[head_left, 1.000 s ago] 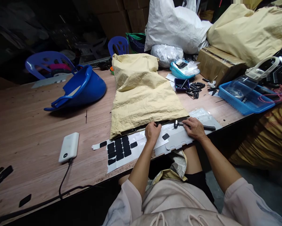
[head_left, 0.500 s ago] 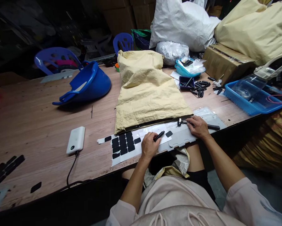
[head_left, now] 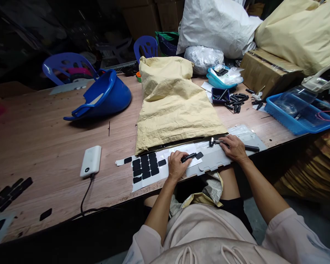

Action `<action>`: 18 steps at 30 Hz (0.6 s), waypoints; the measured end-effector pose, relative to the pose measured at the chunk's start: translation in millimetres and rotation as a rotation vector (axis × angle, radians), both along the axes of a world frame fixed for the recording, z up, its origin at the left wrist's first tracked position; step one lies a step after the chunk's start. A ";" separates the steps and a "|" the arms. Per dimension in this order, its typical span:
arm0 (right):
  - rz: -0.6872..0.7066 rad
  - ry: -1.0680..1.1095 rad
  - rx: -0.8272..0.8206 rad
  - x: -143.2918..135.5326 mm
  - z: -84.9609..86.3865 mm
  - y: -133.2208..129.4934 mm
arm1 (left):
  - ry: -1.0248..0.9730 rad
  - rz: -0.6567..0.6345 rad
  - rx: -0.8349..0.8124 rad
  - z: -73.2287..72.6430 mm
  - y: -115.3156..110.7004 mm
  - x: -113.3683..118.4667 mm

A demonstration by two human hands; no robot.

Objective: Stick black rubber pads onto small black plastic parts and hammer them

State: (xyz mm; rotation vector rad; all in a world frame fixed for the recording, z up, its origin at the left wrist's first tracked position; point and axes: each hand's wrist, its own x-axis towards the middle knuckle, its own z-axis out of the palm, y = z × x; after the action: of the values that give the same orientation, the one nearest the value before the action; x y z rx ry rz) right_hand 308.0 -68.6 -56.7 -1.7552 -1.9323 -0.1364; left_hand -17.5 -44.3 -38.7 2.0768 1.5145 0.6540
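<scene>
My left hand [head_left: 177,165] is closed on a short black cylindrical piece [head_left: 190,157], which lies low over the white sheet. Beside its tip is a black rounded patch [head_left: 199,155]. My right hand [head_left: 234,147] grips a small hammer [head_left: 252,148] by its shaft; the metal head points left over the grey board [head_left: 214,160]. Left of my left hand, several black patches [head_left: 146,165] sit in rows on white backing. Just beyond both hands lies a large yellow sack [head_left: 178,110].
A white power bank [head_left: 90,161] with a cable and a blue basin [head_left: 107,93] are at the left. Several black cylinders [head_left: 238,99], a blue basket [head_left: 299,113] and a cardboard box [head_left: 269,73] stand at the back right.
My left hand has turned the black piece to a flatter angle and brought its tip close to the loose patch. The whole view has shifted slightly.
</scene>
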 end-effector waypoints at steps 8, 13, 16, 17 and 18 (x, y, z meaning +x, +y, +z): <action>0.023 -0.038 0.017 -8.7 14.6 -1.5 | 0.005 -0.001 -0.028 -1.7 2.1 -0.2; 0.042 0.148 0.077 -59.8 33.7 -18.2 | -0.009 -0.006 -0.029 -2.5 2.5 -0.6; 0.115 0.244 0.039 -92.5 37.8 -29.1 | -0.018 0.003 -0.038 -2.2 2.3 0.2; 0.130 0.261 0.027 -100.8 38.2 -32.2 | -0.021 0.005 -0.042 -2.0 2.2 0.5; 0.143 0.273 0.017 -107.7 38.4 -35.1 | -0.024 0.005 -0.047 -1.7 2.3 0.8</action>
State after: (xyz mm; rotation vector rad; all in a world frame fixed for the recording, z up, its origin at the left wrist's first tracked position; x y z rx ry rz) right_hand 200.3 -103.7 -18.3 -1.5293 -1.8415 0.1308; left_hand -16.7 -42.0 -40.5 2.0243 1.5078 0.6370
